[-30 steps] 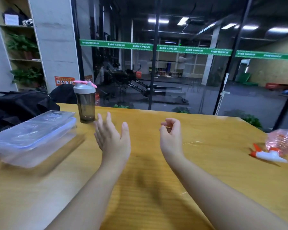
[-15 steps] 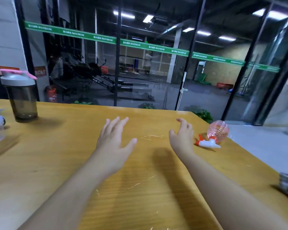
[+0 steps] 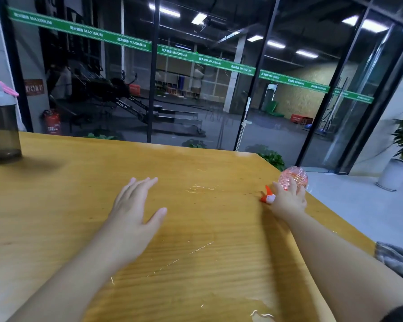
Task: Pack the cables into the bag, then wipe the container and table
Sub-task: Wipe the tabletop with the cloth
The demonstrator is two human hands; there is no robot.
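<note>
Wet streaks on the wooden table (image 3: 84,205), nearest edge. Grey cloth (image 3: 398,259) hangs at the table's right edge, behind the right forearm. Left hand (image 3: 135,212) flat, fingers straight, holding nothing. Right hand (image 3: 289,198) laid over the lying pink spray bottle (image 3: 292,178), fingers apparently closing round it; blurred. Far left of both hands: dark shaker bottle (image 3: 1,129), upright.

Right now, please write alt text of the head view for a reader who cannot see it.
The right hand reaches onto a pink spray bottle lying near the right edge of a wooden table. The left hand hovers open; a dark shaker bottle stands far left.
</note>
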